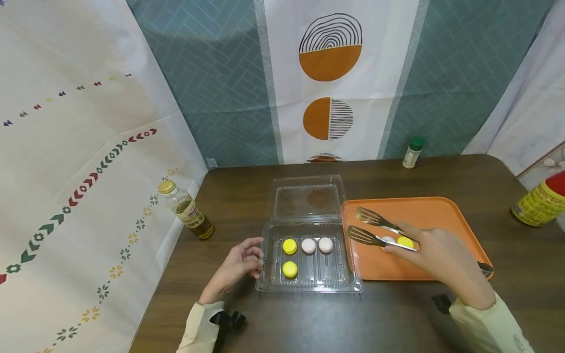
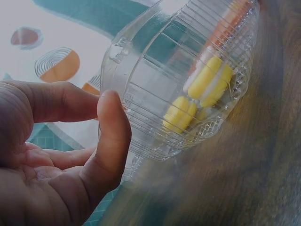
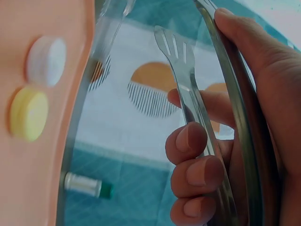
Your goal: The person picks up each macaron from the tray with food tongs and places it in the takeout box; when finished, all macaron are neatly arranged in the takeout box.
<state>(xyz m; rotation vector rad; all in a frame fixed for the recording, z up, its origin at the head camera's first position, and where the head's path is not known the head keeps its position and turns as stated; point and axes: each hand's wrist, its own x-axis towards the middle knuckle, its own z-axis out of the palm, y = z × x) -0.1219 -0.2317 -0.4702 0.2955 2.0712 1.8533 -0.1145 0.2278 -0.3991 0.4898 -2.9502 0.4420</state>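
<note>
My left hand pinches the left rim of a clear plastic clamshell box, its thumb and a finger meeting at the edge in the left wrist view. The lid lies folded back. Inside sit two yellow macarons, one behind the other, and two pale macarons to their right. My right hand grips metal tongs with slotted heads spread apart, nothing between them. The tongs are over an orange tray holding a yellow macaron and a pale one.
An oil bottle with a yellow cap stands at the table's left edge. Near the back edge is a green-capped shaker. A red-topped yellow container stands at the far right. The tray's left edge adjoins the box.
</note>
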